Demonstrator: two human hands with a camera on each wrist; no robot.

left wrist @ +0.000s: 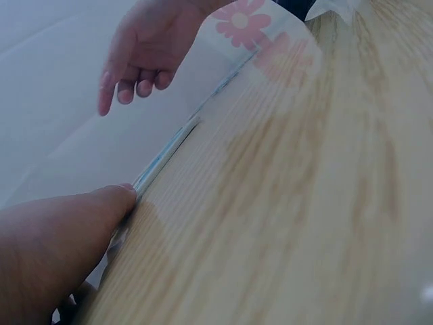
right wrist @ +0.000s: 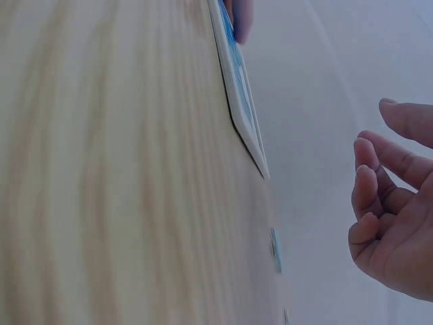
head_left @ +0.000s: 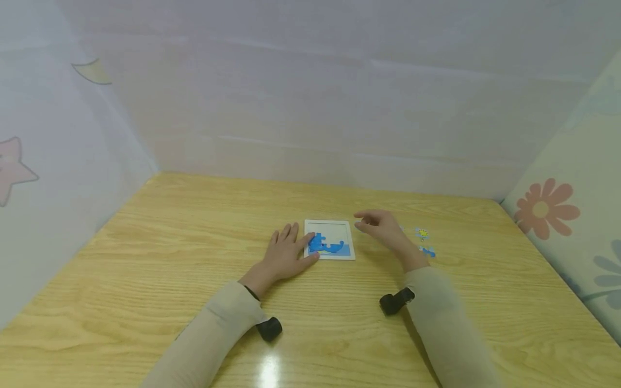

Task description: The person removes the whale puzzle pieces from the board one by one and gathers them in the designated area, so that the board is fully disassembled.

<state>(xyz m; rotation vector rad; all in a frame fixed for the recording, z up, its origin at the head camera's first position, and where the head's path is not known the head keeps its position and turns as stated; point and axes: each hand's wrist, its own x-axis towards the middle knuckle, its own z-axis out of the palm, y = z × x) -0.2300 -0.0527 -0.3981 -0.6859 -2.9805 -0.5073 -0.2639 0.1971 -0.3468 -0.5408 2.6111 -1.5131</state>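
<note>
A square white puzzle frame [head_left: 353, 240] lies flat on the table. Blue jigsaw pieces [head_left: 333, 248] fill the lower and left parts of its inside; the upper right shows bare backing. My left hand [head_left: 283, 256] rests at the frame's left side, with thumb and index finger over its edge and the other fingers spread on the table. To the right of the frame, my right hand [head_left: 385, 230] hovers above the table with its fingers loosely bent. In the right wrist view its thumb [right wrist: 406, 120] and fingers hold nothing. A blue piece [head_left: 360, 227] shows just below its fingertips.
Right of my right hand lie several loose puzzle pieces, among them one with a yellow flower [head_left: 422, 233] and a blue one [head_left: 428, 251]. The wooden table [head_left: 218, 215] meets pale hanging cloth [head_left: 339, 108] at the back and sides.
</note>
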